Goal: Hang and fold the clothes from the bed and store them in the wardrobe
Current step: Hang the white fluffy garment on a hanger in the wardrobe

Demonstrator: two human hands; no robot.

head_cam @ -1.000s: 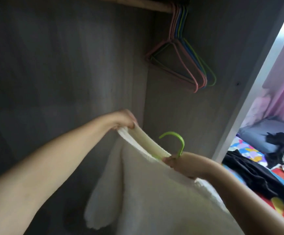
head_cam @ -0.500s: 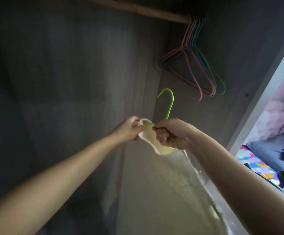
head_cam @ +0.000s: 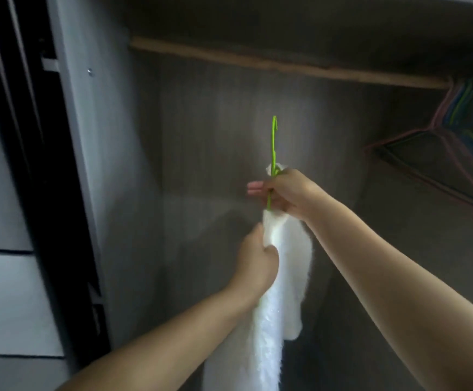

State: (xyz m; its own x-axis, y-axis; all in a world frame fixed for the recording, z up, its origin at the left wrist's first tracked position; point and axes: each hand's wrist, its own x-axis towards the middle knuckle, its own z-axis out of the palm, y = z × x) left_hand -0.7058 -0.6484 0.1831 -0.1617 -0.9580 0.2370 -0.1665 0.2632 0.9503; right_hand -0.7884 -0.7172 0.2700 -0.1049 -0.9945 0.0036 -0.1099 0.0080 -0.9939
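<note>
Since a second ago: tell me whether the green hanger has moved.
Yes. The green hanger has risen toward the wooden rail and shifted left, away from the empty hangers.

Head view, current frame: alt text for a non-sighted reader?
Inside a wardrobe, the right hand grips a green hanger carrying a white fluffy garment, its hook below the wooden rail. The left hand clutches the garment; empty coloured hangers hang at right.

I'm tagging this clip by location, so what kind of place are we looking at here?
Most likely the inside of a bedroom wardrobe: a wooden hanging rail runs across the top, empty coloured hangers hang at its right end, and a white fluffy garment on a green hanger is held up toward it.
</note>
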